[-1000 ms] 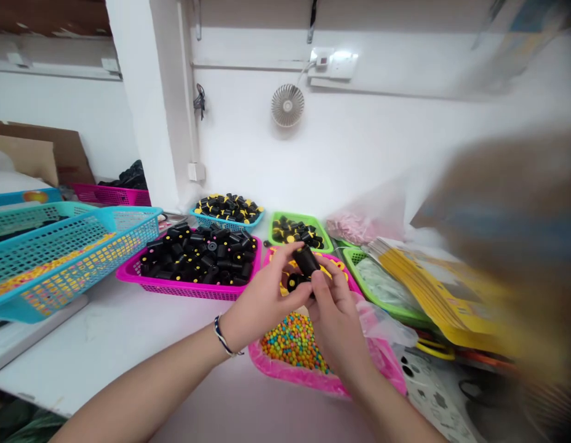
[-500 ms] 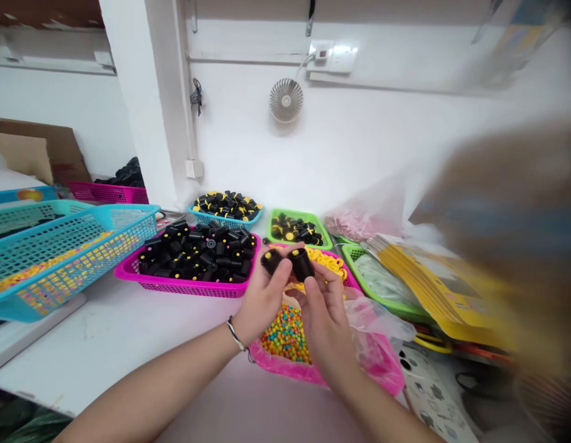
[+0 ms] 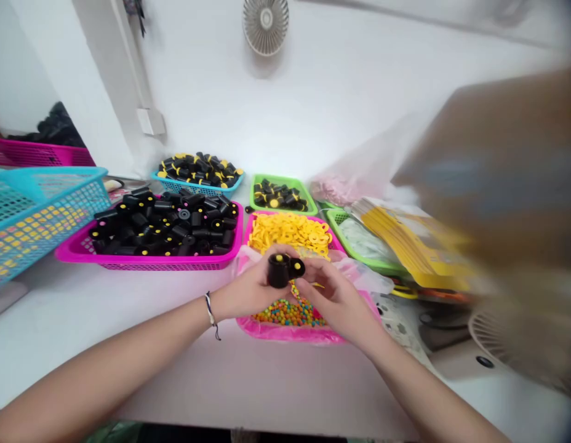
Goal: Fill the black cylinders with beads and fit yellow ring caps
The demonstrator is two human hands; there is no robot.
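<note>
My left hand is closed around a black plastic cylinder with a yellow dot on its top. Against it sits a second black piece with a yellow dot, pinched by the fingers of my right hand. Both hands are above a pink basket lined with clear plastic and filled with small multicoloured beads. Just behind lies a heap of yellow rings in another pink basket. Black cylinders with coloured dots fill a magenta basket to the left.
Farther back, a blue basket and a green basket hold black and yellow pieces. Blue baskets stand at left. Yellow printed cards, a bag of pink pieces and a blurred brown box are at right.
The camera view has tilted downward and come nearer. The two black pieces have turned in my hands, the left one now standing upright with the other beside it.
</note>
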